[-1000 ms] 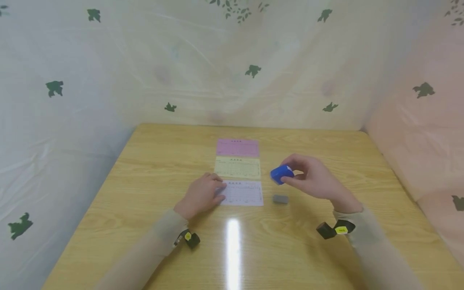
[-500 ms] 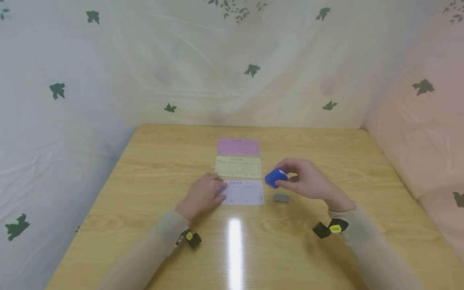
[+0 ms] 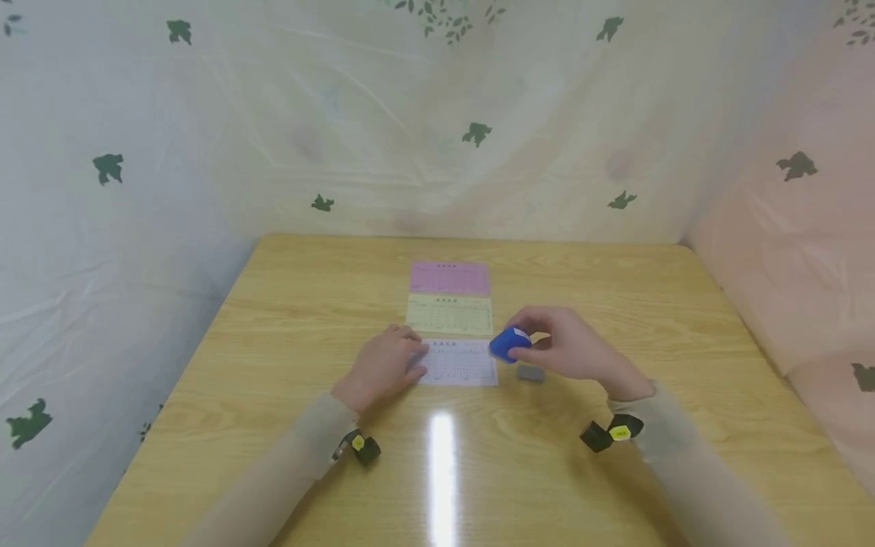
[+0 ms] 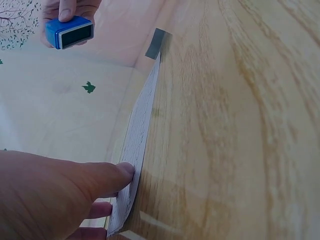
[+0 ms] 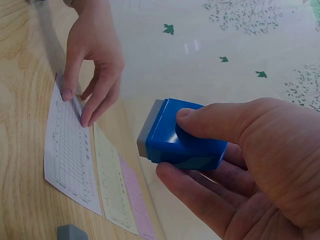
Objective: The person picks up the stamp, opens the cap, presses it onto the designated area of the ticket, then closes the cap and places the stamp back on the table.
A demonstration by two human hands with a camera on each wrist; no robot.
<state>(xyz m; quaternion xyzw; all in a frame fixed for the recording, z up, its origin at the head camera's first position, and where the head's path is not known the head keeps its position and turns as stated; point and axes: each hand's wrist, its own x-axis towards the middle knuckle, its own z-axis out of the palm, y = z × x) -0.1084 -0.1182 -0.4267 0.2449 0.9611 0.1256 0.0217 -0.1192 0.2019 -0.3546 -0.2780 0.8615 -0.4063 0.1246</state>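
My right hand [image 3: 577, 346] holds a blue stamp [image 5: 175, 145] between thumb and fingers. The stamp hangs above the right edge of a white printed form [image 3: 459, 365], tilted so that its dark face [image 4: 76, 35] shows in the left wrist view. My left hand [image 3: 383, 368] rests on the form's left edge, with thumb and fingertips pressing the paper. A small grey block, like the stamp's cap [image 3: 530, 374], lies on the table just right of the form, below my right hand.
Behind the white form lie a yellow form [image 3: 448, 316] and a pink form [image 3: 449, 278], lined up away from me. The wooden table [image 3: 301, 304] ends at pale curtains [image 3: 383, 152] at the back and sides. A lamp reflection [image 3: 442, 471] shines in front.
My right hand has moved left and slightly towards me, bringing the stamp from beside the forms to over the white form's right edge. The left hand stays in place.
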